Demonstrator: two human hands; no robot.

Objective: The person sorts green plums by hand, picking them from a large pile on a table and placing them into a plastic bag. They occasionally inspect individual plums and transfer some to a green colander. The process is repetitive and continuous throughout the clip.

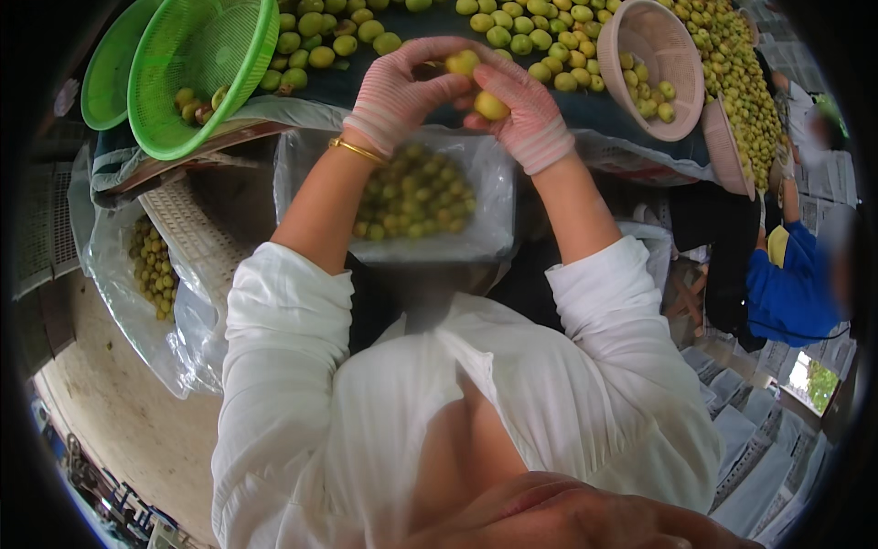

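Observation:
Both my hands wear pink-and-white striped gloves and meet at the near edge of a dark-covered table. My left hand (415, 89) curls with thumb and fingers beside a yellow-green fruit (463, 63) between the hands; whether it grips that fruit is unclear. In my right hand (518, 103) a second yellow fruit (491, 106) is held by the curled fingers. Below the hands is a plastic-lined crate (499, 206) with many small green fruits (418, 192) in it. Loose green fruits (315, 38) lie on the table beyond.
Green baskets (254, 75) stand at the left, pink baskets (610, 68) at the right, beside a large fruit heap (737, 82). A clear plastic bag (123, 302) with fruit and a pale woven basket (182, 213) are at lower left. Co-workers, one in a blue top (789, 295), sit at right.

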